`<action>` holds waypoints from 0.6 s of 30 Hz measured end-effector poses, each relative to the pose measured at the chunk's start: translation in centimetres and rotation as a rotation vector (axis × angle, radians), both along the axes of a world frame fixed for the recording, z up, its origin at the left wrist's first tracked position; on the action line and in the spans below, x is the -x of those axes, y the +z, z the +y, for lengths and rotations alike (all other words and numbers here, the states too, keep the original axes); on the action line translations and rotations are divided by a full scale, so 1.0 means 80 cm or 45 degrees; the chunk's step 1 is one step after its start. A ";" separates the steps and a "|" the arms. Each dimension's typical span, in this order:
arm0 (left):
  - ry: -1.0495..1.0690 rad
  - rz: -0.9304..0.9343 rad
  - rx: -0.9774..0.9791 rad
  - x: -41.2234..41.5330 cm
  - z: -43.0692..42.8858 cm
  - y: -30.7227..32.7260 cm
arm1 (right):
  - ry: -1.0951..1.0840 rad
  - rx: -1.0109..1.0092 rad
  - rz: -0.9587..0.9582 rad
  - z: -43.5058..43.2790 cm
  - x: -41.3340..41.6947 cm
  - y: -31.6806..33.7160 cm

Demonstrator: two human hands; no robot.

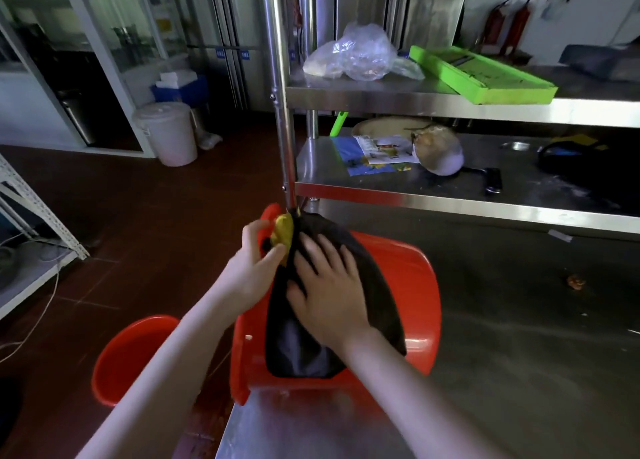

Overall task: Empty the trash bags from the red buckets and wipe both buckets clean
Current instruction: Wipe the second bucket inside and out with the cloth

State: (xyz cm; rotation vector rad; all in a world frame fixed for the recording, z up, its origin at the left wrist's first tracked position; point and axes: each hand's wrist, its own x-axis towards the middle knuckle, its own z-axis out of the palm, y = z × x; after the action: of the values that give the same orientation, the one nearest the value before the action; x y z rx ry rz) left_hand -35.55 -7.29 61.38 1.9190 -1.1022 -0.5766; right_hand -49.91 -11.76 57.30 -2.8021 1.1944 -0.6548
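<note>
**Soft black bag pressed on a tipped red bucket**

Nearest, two hands are seen. The right hand (pixel 329 292) is laid flat on the black bag (pixel 304 351), with its fingers spread. A yellow bit (pixel 284 231) is pinched by the left hand (pixel 252 261); whether it is a cloth cannot be told.

The bag is draped over the tipped red bucket (pixel 408 285), which lies on its side at the near left corner of the bench (pixel 519 354). The bag looks soft, thin and light, and maybe slippery, so it is best taken by a bunched handful. The bucket looks stiff and light, and is best held by its rim.

Two red buckets are counted: the other red bucket (pixel 117 365) stands on the floor just beside the bench's left edge. One black bag is seen.

Farther off, on the shelf (pixel 381 98), one clear bag (pixel 353 56) and one green tray (pixel 485 77) are seen.
</note>
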 end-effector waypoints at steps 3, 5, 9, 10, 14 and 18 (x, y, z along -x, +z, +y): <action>0.236 -0.113 -0.019 0.005 -0.014 -0.001 | -0.006 -0.011 -0.053 0.009 0.000 -0.007; 0.239 -0.204 0.094 0.008 -0.005 -0.008 | -0.036 0.001 -0.082 0.002 0.004 -0.004; 0.239 -0.150 0.196 0.009 0.014 -0.016 | -0.346 -0.079 -0.030 -0.050 0.042 0.006; 0.223 -0.114 0.225 0.011 0.020 -0.018 | -0.466 -0.232 0.002 -0.071 0.057 0.010; 0.169 -0.048 0.280 0.017 0.034 -0.027 | -0.772 -0.709 0.028 -0.109 0.071 0.021; 0.206 -0.116 0.247 0.010 0.024 -0.029 | -0.340 -0.183 -0.049 -0.041 -0.007 0.018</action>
State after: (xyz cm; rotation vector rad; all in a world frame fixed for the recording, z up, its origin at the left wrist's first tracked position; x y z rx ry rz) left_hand -36.31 -5.36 59.07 1.8579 -1.0086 -0.2844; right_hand -49.33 -15.06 58.72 -2.5257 1.5572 -0.6040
